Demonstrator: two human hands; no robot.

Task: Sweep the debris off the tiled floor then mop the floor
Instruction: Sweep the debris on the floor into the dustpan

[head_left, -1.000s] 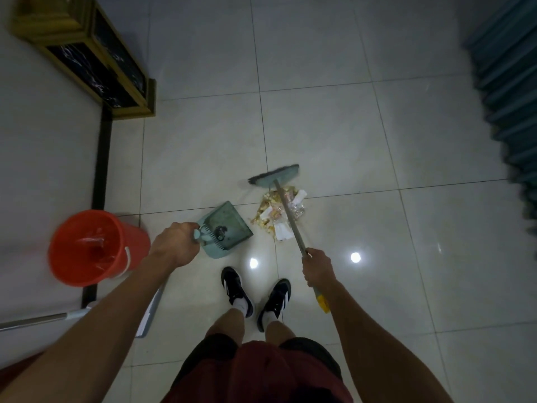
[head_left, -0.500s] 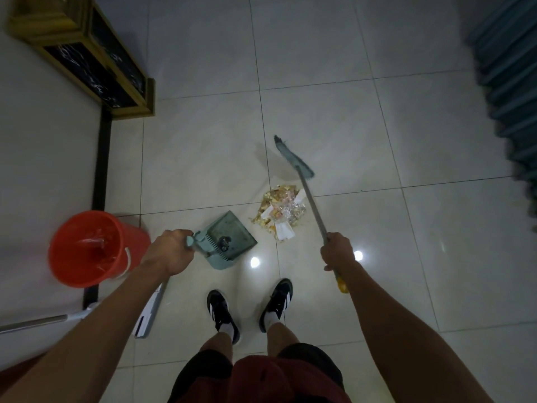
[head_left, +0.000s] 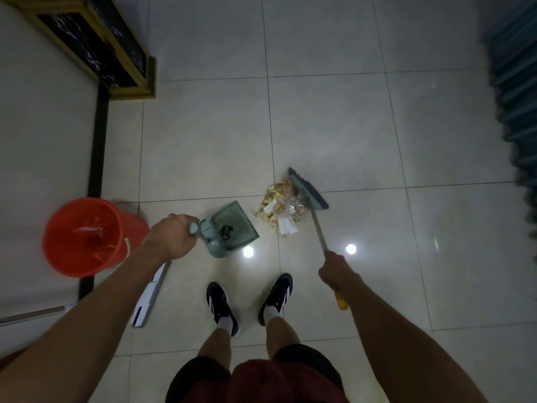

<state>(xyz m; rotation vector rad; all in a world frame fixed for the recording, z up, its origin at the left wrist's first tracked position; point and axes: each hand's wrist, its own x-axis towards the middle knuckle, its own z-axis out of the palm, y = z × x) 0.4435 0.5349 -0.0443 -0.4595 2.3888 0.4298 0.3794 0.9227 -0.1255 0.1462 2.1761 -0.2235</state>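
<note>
Glossy tiled floor (head_left: 334, 117), dim light. Right hand (head_left: 338, 271) is clenched round the broom (head_left: 308, 191) handle, with the head set down on the far-right edge of the debris pile (head_left: 281, 207). Left hand (head_left: 171, 238) grips the dustpan (head_left: 229, 228), its mouth just left of the pile, so I'd guess a leftward sweep goes straight in.

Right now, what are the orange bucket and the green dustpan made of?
Orange bucket: probably plastic, with a smooth, evenly colored, slightly shiny wall. Green dustpan: also looks like plastic, duller, with molded ribs near the handle held by the left hand.
</note>
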